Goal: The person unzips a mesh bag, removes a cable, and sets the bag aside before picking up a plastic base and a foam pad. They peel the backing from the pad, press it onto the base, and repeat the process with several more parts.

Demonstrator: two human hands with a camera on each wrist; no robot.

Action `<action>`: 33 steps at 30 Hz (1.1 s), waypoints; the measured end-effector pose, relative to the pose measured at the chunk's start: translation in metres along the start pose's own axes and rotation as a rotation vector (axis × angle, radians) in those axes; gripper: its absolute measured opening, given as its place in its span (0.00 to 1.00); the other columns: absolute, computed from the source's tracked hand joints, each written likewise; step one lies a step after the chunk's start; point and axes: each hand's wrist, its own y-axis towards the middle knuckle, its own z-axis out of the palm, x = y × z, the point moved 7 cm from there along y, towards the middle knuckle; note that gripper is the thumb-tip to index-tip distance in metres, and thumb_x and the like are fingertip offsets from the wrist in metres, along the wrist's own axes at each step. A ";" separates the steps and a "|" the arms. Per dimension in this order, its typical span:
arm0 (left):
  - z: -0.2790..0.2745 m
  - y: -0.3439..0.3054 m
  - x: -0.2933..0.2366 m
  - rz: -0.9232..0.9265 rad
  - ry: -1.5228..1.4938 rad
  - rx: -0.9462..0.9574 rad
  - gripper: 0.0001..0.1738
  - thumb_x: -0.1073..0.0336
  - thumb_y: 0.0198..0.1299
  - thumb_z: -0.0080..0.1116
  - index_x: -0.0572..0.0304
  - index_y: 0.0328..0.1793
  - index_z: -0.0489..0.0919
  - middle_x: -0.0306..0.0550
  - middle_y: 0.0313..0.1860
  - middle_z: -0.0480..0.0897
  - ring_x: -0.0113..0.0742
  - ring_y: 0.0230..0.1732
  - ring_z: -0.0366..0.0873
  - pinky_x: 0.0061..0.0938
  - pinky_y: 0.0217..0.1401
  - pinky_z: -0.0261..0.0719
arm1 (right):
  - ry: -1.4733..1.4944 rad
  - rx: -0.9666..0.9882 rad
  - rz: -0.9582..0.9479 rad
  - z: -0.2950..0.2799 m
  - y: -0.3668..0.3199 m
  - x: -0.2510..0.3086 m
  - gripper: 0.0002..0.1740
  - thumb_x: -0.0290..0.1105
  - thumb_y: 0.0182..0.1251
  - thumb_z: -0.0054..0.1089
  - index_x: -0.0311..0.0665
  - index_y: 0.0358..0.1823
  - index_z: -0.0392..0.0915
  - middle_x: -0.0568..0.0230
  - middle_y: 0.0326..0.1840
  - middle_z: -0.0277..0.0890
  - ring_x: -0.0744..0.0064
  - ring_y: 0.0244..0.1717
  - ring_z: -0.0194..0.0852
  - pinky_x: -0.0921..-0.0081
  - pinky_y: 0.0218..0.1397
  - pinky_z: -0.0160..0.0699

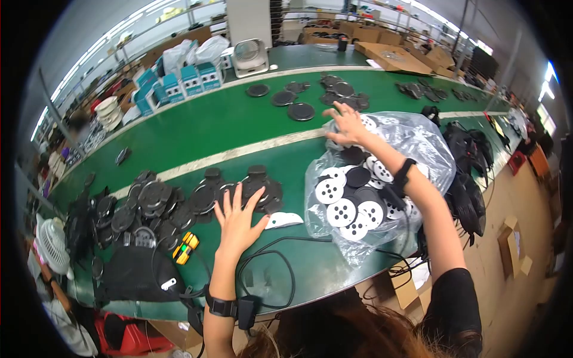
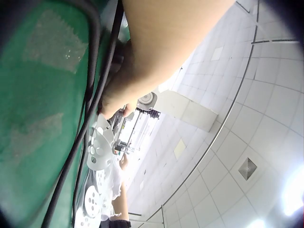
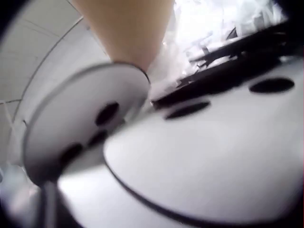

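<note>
In the head view the left hand (image 1: 237,228) lies with fingers spread over black round parts (image 1: 258,185), beside a white piece (image 1: 284,220) with a curved edge. The right hand (image 1: 348,126), fingers apart and slightly bent, is at the far left edge of a clear plastic bag (image 1: 433,140); whether it touches the bag cannot be told. White discs with black holes (image 1: 341,212) and black discs (image 1: 358,177) fill the bag. Close white discs (image 3: 213,152) fill much of the right wrist view, where the fingers are hidden. The left wrist view shows the left hand (image 2: 116,97) near white discs (image 2: 99,154).
Black parts (image 1: 153,197), a black pouch (image 1: 140,274) and a yellow-black tool (image 1: 185,248) lie at the left. A black cable (image 1: 292,271) loops near the front edge. More black discs (image 1: 301,111) sit on the green surface beyond. Black bundles (image 1: 468,197) stand at the right.
</note>
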 end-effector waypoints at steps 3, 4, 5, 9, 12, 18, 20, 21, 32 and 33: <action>0.000 -0.001 0.000 -0.005 -0.002 0.019 0.37 0.51 0.49 0.59 0.30 0.69 0.62 0.54 0.73 0.51 0.64 0.71 0.45 0.61 0.69 0.33 | 0.065 0.119 0.180 0.035 0.006 -0.020 0.49 0.68 0.43 0.58 0.57 0.67 0.57 0.44 0.69 0.51 0.39 0.70 0.44 0.31 0.62 0.45; 0.000 -0.001 0.000 -0.003 -0.006 0.020 0.37 0.51 0.49 0.59 0.30 0.69 0.62 0.54 0.73 0.51 0.64 0.72 0.45 0.61 0.69 0.32 | 0.061 0.114 0.190 0.033 0.006 -0.021 0.49 0.68 0.43 0.58 0.57 0.67 0.57 0.44 0.69 0.51 0.39 0.70 0.44 0.31 0.62 0.45; 0.000 -0.001 0.000 -0.004 -0.010 0.023 0.37 0.51 0.50 0.59 0.30 0.69 0.62 0.54 0.73 0.51 0.64 0.72 0.45 0.61 0.69 0.32 | 0.037 0.178 0.181 0.036 0.004 -0.020 0.47 0.70 0.44 0.56 0.53 0.64 0.62 0.44 0.66 0.56 0.42 0.67 0.51 0.33 0.61 0.47; 0.000 0.000 0.000 -0.027 -0.008 0.033 0.37 0.50 0.50 0.59 0.30 0.69 0.62 0.54 0.73 0.51 0.63 0.72 0.45 0.61 0.69 0.33 | 0.105 0.084 0.109 0.038 0.007 -0.035 0.42 0.71 0.47 0.52 0.41 0.49 0.77 0.44 0.51 0.73 0.48 0.52 0.72 0.46 0.54 0.62; 0.000 -0.001 0.002 0.036 0.010 -0.027 0.36 0.48 0.50 0.59 0.27 0.68 0.62 0.54 0.72 0.53 0.65 0.70 0.48 0.63 0.68 0.38 | 0.244 -0.016 0.172 0.027 0.001 -0.044 0.39 0.67 0.51 0.52 0.32 0.37 0.79 0.42 0.33 0.78 0.44 0.38 0.76 0.58 0.42 0.74; 0.001 -0.001 0.004 0.066 0.097 -0.100 0.37 0.36 0.51 0.53 0.24 0.69 0.60 0.52 0.71 0.56 0.65 0.69 0.50 0.67 0.65 0.43 | 0.003 -0.090 -0.061 0.032 -0.008 -0.022 0.29 0.57 0.64 0.43 0.40 0.51 0.75 0.44 0.52 0.69 0.47 0.53 0.67 0.56 0.54 0.64; 0.003 -0.002 0.008 0.056 0.079 -0.157 0.37 0.34 0.51 0.52 0.25 0.68 0.61 0.53 0.71 0.56 0.66 0.69 0.51 0.66 0.65 0.43 | -0.181 0.109 -0.103 0.089 0.010 -0.068 0.35 0.61 0.64 0.37 0.45 0.63 0.65 0.44 0.65 0.60 0.46 0.65 0.56 0.47 0.63 0.54; 0.004 -0.001 0.010 0.045 0.063 -0.165 0.36 0.35 0.51 0.53 0.25 0.68 0.61 0.53 0.71 0.57 0.67 0.69 0.50 0.64 0.66 0.42 | -0.148 0.288 0.085 0.066 0.002 -0.043 0.38 0.63 0.64 0.34 0.46 0.67 0.59 0.42 0.69 0.53 0.45 0.70 0.50 0.42 0.67 0.45; 0.007 0.002 0.042 -0.074 -0.046 -0.349 0.25 0.70 0.54 0.53 0.45 0.61 0.70 0.57 0.66 0.62 0.54 0.69 0.55 0.52 0.71 0.47 | 0.336 0.647 -0.453 -0.005 -0.022 0.217 0.48 0.58 0.58 0.54 0.28 0.68 0.51 0.33 0.69 0.48 0.39 0.69 0.48 0.60 0.72 0.46; 0.003 0.000 0.042 -0.071 -0.005 -0.367 0.25 0.72 0.52 0.53 0.48 0.59 0.72 0.58 0.67 0.61 0.53 0.70 0.54 0.52 0.70 0.47 | 0.339 0.657 -0.495 -0.002 -0.030 0.236 0.49 0.58 0.58 0.54 0.27 0.68 0.49 0.32 0.69 0.47 0.40 0.70 0.46 0.63 0.72 0.46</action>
